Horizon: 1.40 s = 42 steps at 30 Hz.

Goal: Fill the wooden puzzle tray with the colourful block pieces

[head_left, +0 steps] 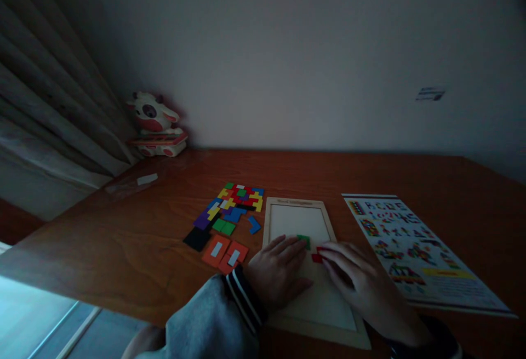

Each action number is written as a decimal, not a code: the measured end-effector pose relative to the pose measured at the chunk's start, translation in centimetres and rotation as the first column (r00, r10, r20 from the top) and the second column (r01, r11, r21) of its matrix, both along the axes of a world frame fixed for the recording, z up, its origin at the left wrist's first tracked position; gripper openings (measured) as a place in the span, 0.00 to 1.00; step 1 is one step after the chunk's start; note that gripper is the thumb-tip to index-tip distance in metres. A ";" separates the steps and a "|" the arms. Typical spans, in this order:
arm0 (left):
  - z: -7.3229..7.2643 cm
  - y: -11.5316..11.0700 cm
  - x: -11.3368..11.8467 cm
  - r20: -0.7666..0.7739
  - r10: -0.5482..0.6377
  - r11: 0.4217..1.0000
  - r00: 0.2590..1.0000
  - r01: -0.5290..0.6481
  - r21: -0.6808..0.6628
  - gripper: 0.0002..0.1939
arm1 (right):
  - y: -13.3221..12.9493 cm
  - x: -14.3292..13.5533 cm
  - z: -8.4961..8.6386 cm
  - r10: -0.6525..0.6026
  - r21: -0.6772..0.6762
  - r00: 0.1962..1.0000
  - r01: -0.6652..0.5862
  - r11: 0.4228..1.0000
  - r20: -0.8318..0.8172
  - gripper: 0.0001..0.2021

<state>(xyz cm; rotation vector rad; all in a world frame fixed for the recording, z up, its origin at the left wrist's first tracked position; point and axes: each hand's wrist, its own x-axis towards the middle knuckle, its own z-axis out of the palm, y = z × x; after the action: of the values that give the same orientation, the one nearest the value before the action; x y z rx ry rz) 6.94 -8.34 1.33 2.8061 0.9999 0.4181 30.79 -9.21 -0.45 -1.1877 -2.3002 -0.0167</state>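
Observation:
A wooden puzzle tray [296,202] with a pale inside lies in front of me. My left hand [281,268] rests flat over its left side, fingers stretched out, the fingertips at a green puzzle piece [304,240]. Part of that piece is hidden under the fingers. Pinched between the thumb and fingers of my right hand [357,277] is a red puzzle piece [316,258], just right of the green one. I cannot tell whether the red piece touches the tray floor.
Left of the tray lie many coloured pieces, among them a blue piece [254,224], black piece [196,239] and orange pieces [216,250]. A printed pattern sheet [427,249] lies at the right. A cow toy [156,126] stands at the table's [135,238] back left, by a curtain [53,85].

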 end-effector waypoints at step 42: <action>3.6 11.2 -8.8 -0.053 0.511 0.856 0.858 -0.501 0.127 0.19 | 0.1 0.5 -1.0 -0.030 -0.064 0.995 0.024 0.998 -0.096 0.13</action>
<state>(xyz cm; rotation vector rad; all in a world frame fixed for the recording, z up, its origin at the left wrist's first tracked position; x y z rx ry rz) -1.82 2.85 4.90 2.6324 1.7992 0.4166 31.25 -9.09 -1.41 -1.2241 -2.2149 0.1018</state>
